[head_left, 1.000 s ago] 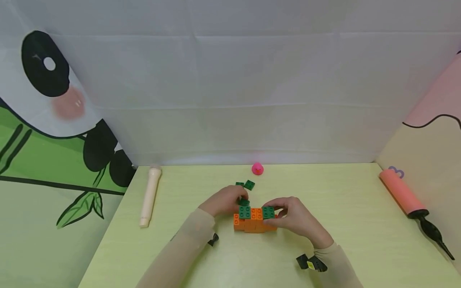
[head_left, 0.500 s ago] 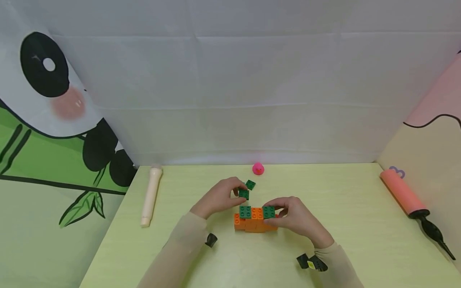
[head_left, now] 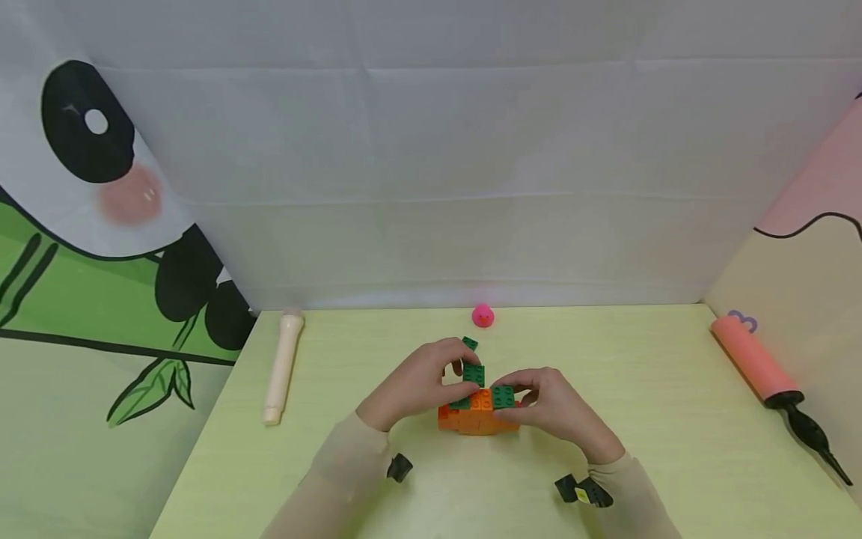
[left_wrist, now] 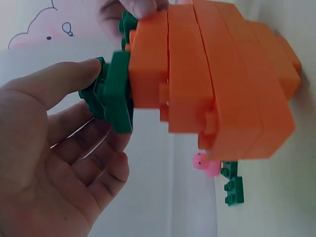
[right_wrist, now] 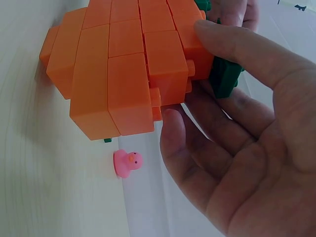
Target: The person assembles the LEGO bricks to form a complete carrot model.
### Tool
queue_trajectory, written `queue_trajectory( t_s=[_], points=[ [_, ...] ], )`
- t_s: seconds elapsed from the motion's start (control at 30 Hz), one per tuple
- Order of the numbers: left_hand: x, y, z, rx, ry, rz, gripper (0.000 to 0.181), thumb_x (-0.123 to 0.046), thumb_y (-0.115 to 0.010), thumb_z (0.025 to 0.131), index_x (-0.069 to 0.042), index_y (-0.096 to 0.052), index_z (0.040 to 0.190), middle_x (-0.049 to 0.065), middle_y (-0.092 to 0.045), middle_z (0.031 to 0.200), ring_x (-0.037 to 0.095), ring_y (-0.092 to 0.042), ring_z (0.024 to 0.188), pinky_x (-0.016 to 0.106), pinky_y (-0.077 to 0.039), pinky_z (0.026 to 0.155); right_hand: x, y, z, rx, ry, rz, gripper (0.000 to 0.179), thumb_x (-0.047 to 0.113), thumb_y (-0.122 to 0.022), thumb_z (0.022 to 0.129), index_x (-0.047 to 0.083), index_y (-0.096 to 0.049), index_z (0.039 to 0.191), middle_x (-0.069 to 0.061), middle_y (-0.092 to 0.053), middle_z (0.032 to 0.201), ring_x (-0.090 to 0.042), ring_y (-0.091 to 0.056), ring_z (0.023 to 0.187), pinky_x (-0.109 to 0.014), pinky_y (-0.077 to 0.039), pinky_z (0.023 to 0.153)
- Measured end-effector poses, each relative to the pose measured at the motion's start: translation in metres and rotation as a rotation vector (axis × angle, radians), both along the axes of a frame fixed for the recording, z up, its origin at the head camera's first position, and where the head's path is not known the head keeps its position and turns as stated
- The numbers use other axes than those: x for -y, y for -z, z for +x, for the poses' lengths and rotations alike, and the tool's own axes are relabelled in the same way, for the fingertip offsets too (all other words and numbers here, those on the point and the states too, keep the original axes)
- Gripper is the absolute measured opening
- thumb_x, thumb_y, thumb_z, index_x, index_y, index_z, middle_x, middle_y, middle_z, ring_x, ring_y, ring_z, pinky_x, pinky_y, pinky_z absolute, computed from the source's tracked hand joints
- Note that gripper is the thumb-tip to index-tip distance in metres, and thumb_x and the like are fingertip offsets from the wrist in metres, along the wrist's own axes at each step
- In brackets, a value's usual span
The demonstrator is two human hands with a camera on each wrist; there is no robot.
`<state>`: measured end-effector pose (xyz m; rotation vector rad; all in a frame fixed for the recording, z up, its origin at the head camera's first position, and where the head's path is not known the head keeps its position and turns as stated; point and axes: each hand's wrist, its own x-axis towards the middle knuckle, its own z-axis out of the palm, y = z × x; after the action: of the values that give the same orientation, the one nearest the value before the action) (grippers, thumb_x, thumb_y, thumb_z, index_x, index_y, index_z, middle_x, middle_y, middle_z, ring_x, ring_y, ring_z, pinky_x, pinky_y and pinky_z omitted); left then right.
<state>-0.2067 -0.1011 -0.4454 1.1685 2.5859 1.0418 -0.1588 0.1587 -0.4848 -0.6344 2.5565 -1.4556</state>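
A stepped structure of orange toy building bricks stands on the table, wider at its upper tiers than at its foot. Green bricks sit on its top, one at each side. My left hand pinches another green brick between thumb and fingers, close over the structure's left top. In the left wrist view this brick overlaps the green brick fixed there. My right hand grips the structure's upper right side, thumb on an orange brick and fingers behind, partly hidden.
A pink toy duck stands near the back edge, with loose green bricks in front of it. A pale wooden rod lies left. On the right lies a coral hand pump with a black nozzle. Fabric walls enclose the table.
My left hand first drew back from the structure to behind it, then came forward and right over its top with the green brick. My right hand has kept its hold.
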Motion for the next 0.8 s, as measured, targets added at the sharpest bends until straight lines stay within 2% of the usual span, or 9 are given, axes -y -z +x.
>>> queue_trajectory(
  t_s=[0.13,0.27,0.5,0.8],
  points=[
    [-0.006,-0.001,0.008,-0.012,0.033,-0.015,0.022,-0.023,-0.078,0.096,-0.017,-0.069,0.115,-0.012,-0.063,0.104,0.022,-0.061,0.099,0.036,-0.055,0.084,0.000,-0.001,0.001,-0.009,-0.008,-0.013,0.032,0.023,-0.087,0.088,0.011,-0.078,0.116,0.003,-0.075,0.110,-0.022,-0.069,0.099,-0.032,-0.059,0.078],
    [-0.009,0.000,0.013,-0.027,0.035,-0.041,0.026,-0.023,-0.079,0.094,-0.015,-0.070,0.117,-0.010,-0.065,0.109,0.019,-0.061,0.100,0.037,-0.054,0.091,0.000,-0.001,0.001,-0.011,-0.010,-0.020,0.032,0.023,-0.087,0.088,0.011,-0.078,0.116,0.002,-0.075,0.111,-0.022,-0.069,0.097,-0.032,-0.059,0.076],
    [-0.011,0.002,0.018,-0.052,0.022,-0.068,0.026,-0.024,-0.082,0.092,-0.014,-0.071,0.114,-0.010,-0.066,0.106,0.007,-0.059,0.094,0.028,-0.053,0.088,-0.001,-0.002,0.001,-0.010,-0.014,-0.031,0.031,0.022,-0.087,0.087,0.011,-0.079,0.116,0.002,-0.075,0.111,-0.024,-0.069,0.099,-0.031,-0.059,0.075],
    [-0.013,0.005,0.020,-0.090,0.008,-0.100,0.026,-0.025,-0.082,0.091,-0.014,-0.070,0.112,-0.009,-0.065,0.106,0.007,-0.058,0.094,0.026,-0.052,0.088,-0.002,-0.004,0.002,-0.011,-0.027,-0.045,0.029,0.021,-0.087,0.088,0.012,-0.079,0.115,0.001,-0.075,0.111,-0.023,-0.069,0.100,-0.032,-0.060,0.076]
  ],
)
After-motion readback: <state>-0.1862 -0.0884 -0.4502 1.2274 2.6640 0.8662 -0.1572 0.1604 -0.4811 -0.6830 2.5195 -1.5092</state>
